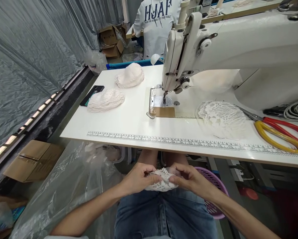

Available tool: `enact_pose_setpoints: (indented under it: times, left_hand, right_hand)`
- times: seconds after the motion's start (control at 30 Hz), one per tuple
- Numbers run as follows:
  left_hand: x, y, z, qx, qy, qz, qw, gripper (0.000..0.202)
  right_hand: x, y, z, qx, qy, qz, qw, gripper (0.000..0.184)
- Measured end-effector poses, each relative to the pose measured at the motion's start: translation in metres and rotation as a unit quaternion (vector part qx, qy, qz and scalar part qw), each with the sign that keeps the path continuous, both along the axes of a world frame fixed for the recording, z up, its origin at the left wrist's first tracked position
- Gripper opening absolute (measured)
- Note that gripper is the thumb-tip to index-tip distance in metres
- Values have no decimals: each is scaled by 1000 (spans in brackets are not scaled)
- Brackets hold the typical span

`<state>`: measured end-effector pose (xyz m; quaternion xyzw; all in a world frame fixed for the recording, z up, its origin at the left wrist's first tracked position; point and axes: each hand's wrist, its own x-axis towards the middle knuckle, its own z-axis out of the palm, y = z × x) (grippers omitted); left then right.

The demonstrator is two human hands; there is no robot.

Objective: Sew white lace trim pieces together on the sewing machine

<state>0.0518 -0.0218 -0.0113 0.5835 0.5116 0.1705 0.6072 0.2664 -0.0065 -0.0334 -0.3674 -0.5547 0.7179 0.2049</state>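
Both hands meet over the lap, below the table edge: the left hand (136,179) and the right hand (188,179) each pinch one side of a small white lace piece (161,181) held between them above the jeans (161,212). On the white table (129,122) stand a sewing machine (213,49), lace stacks (105,99) and red-and-yellow scissors (280,131). A purple basket (213,186) sits beside the right knee.

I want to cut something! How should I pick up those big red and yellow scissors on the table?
Grip the scissors by the looped red and yellow handles, coming from the right. The blades point left toward the lace piece, so the handles are the safe end.
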Motion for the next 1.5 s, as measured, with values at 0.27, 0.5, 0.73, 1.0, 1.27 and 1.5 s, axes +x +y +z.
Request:
enact_pose_setpoints:
  times: [0.27,0.5,0.73,1.0,1.27,1.5]
  left_hand:
    - [9,5,-1,-56,-68,16,996,26]
    - [2,8,-7,-78,-48,25,995,24]
    - [-12,11,-6,-156,-114,-5,981,35]
    - [-5,15,-4,-121,-43,-26,991,21]
    - [-5,15,-7,-114,-7,-37,993,17]
    - [-8,15,-9,-115,4,-70,991,23]
  right_hand:
    - [3,1,-2,29,-44,31,998,32]
    - [4,4,1,40,-35,69,996,30]
    - [5,12,-2,-45,2,124,991,32]
    - [5,19,-5,-72,8,139,988,29]
    - [4,22,-7,-46,12,171,984,30]
    - [2,21,-10,-21,31,156,987,41]
